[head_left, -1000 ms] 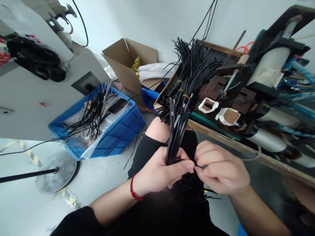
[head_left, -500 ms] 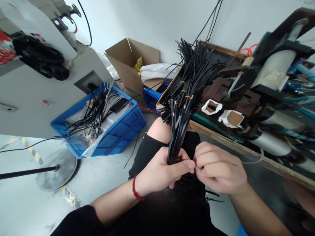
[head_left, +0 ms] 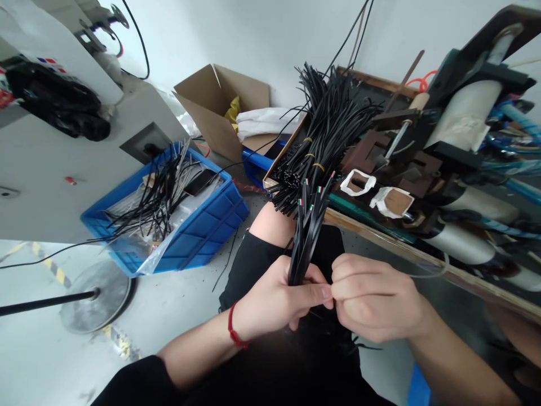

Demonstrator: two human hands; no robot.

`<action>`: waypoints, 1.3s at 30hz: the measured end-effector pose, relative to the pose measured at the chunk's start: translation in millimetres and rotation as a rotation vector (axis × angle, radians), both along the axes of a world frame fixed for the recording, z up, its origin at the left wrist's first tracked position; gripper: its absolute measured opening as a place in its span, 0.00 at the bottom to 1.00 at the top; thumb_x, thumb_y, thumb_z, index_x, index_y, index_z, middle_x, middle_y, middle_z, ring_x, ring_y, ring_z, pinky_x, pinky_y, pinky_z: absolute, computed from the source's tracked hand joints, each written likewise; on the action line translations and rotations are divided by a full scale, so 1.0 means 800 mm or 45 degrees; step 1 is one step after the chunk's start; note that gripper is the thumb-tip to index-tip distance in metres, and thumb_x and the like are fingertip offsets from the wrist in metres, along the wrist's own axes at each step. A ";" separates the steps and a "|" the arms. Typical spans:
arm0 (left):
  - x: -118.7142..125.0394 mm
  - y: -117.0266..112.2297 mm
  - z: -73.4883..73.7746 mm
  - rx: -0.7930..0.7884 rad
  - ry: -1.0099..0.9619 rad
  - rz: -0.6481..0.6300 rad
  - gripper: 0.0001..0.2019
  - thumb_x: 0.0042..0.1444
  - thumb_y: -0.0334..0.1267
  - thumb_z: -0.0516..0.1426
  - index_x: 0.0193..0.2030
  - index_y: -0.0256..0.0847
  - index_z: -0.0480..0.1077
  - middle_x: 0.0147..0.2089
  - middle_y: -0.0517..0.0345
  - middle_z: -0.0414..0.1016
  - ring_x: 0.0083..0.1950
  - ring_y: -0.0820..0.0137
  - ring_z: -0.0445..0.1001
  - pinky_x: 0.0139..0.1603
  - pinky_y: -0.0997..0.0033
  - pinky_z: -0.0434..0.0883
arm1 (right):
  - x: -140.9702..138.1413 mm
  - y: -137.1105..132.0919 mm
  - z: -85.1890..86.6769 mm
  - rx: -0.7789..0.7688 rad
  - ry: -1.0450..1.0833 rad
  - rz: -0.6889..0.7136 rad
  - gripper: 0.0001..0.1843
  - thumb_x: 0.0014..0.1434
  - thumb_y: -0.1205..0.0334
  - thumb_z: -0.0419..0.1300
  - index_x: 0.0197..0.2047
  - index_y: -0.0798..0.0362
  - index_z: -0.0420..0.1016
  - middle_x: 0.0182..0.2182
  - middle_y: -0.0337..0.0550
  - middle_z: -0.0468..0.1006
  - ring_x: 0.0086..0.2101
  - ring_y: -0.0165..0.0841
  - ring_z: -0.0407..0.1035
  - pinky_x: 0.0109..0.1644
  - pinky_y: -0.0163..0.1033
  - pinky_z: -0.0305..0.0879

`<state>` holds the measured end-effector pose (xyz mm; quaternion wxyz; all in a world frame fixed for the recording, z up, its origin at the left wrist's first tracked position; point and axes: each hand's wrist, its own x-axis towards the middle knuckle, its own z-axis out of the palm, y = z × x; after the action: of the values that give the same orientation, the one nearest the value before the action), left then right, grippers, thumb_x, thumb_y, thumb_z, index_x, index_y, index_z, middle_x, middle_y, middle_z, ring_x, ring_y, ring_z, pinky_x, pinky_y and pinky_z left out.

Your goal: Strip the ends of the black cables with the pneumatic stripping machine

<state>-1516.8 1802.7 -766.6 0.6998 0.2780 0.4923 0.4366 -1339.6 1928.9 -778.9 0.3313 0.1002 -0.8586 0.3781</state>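
Note:
Wrapped round a bundle of flat black straps (head_left: pixel 306 237) is my left hand (head_left: pixel 291 296), closed, with a red cord on its wrist. The straps stand up out of the fist, and several carry small tags striped green, white and red near their tops. My right hand (head_left: pixel 372 296) is closed in a pinch and touches the left thumb and fingertips. Whatever lies between its fingertips is too small or hidden to make out. Beyond the hands lie more black strap bundles (head_left: pixel 325 129), tied with yellow bands, on a wood-edged bench (head_left: pixel 380 242).
A clamping machine (head_left: pixel 393 152) with cylinders occupies the bench at right. At left a blue crate (head_left: pixel 211 225) holds black and grey strips, in front of a grey cabinet (head_left: pixel 46 169). An open cardboard box (head_left: pixel 203 107) stands behind. A round metal base (head_left: pixel 95 299) rests on the floor.
The tops of the held straps have dipped slightly and spread a little. My right hand has turned slightly and stays against the left fingertips. The whole view has shifted a little.

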 end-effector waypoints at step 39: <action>0.011 -0.011 0.004 0.213 0.225 0.179 0.16 0.68 0.49 0.63 0.35 0.37 0.76 0.20 0.68 0.61 0.17 0.79 0.61 0.17 0.80 0.58 | -0.014 -0.011 -0.017 -0.958 -0.105 0.016 0.15 0.62 0.71 0.67 0.36 0.47 0.64 0.35 0.39 0.73 0.33 0.35 0.70 0.35 0.40 0.69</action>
<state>-1508.0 1793.8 -763.3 0.5957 0.3376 0.5321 0.4980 -1350.4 1920.1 -792.4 0.3079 -0.0386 -0.6717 0.6727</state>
